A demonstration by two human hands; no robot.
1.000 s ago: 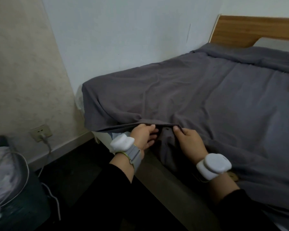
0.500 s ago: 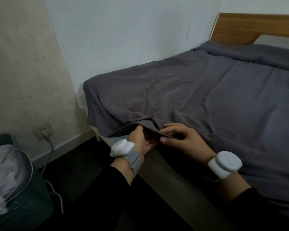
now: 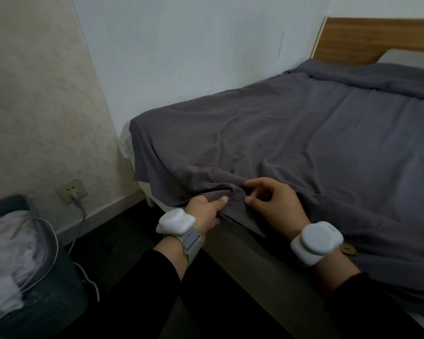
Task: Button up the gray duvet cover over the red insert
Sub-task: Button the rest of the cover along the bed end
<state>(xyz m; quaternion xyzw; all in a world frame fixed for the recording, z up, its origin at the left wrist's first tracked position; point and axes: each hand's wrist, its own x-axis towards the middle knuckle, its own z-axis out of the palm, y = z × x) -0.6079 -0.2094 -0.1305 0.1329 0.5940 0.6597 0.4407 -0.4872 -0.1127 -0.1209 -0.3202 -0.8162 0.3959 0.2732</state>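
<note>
Compared with half a second back, your right hand (image 3: 277, 206) isn't lying flat over the fold with its fingers against the other hand any more; it's drawn back a touch and arched up, forefinger and thumb bent toward each other. Your left hand's (image 3: 206, 212) thumb is now on top of the hem. That hand grips the open edge of the wrinkled gray fabric duvet cover (image 3: 291, 133), fingers curled under and thumb clamped over. My guess is it's there to keep the hem taut and steady for the fiddly work. The right hand looks to be nipping a small bump of the cover just beside the left thumb, other fingers loosely curled. I can't tell whether there's a button in that pinch. The cover is spread across the whole bed, and its near edge hangs over the side where you're working. The red insert isn't showing anywhere, so presumably it's tucked inside. One round tan wooden-looking button (image 3: 349, 250) sits on the cover by your right wrist, so that stretch looks done already. Labels: nothing readable. The white puck-shaped wrist units (image 3: 316, 242) are blank, and the beige wall socket (image 3: 71, 191) has no lettering I can make out.
</note>
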